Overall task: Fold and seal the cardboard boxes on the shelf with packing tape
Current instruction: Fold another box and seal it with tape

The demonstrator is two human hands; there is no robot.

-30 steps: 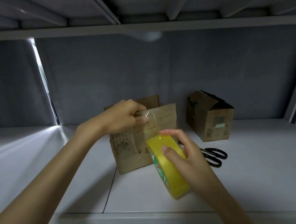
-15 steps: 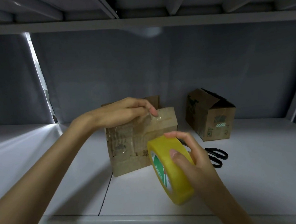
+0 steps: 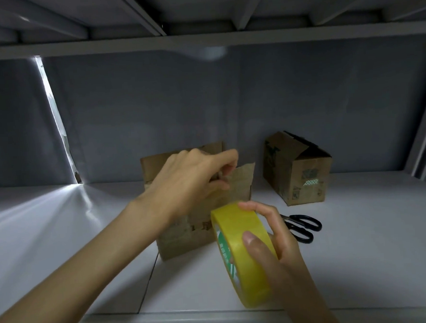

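Pinching front flap of near cardboard box (image 3: pixel 201 234), left hand (image 3: pixel 195 180) sits directly beyond yellow tape roll (image 3: pixel 245 256); right hand (image 3: pixel 274 245) grips roll, edge-on toward box; box mid-shelf (image 3: pixel 373 239).

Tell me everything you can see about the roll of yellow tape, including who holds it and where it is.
The roll of yellow tape is a wide ring of glossy, translucent yellow packing tape wound on a core with green and white print on its inner face. It stands on edge in the air, tilted, above the front of the white shelf and in front of the near cardboard box. The right hand grips it, thumb on the outer band and fingers over the top edge. Whether a strip runs to the box cannot be told.
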